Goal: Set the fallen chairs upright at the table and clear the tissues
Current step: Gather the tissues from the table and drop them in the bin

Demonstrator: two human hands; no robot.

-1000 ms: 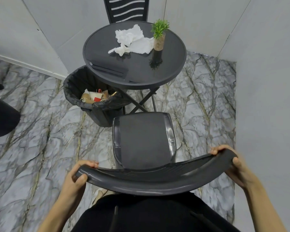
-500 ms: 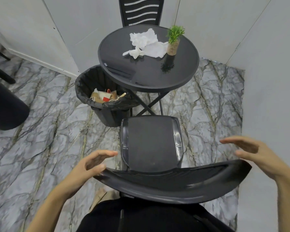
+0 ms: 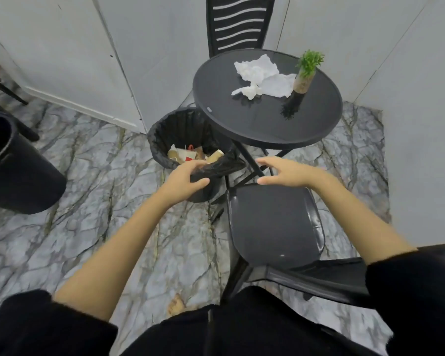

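Chairs stand upright: one [image 3: 272,224] before the round counter [image 3: 267,124], another [image 3: 238,24] behind it. Crumpled tissues [image 3: 263,79] remain on the counter. Left hand [image 3: 188,179] and right hand [image 3: 285,172], grip apart and empty, reach forward.

Tissues [image 3: 263,78] open from above, plant [image 3: 305,73] touching right, bin [image 3: 190,150] crowding table's [image 3: 254,124] left

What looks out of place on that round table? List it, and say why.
The tissues: crumpled white sheets lying loose on the black round table, beside the small potted plant. They are litter, not yet cleared. The plant stands upright; nothing is spilled.
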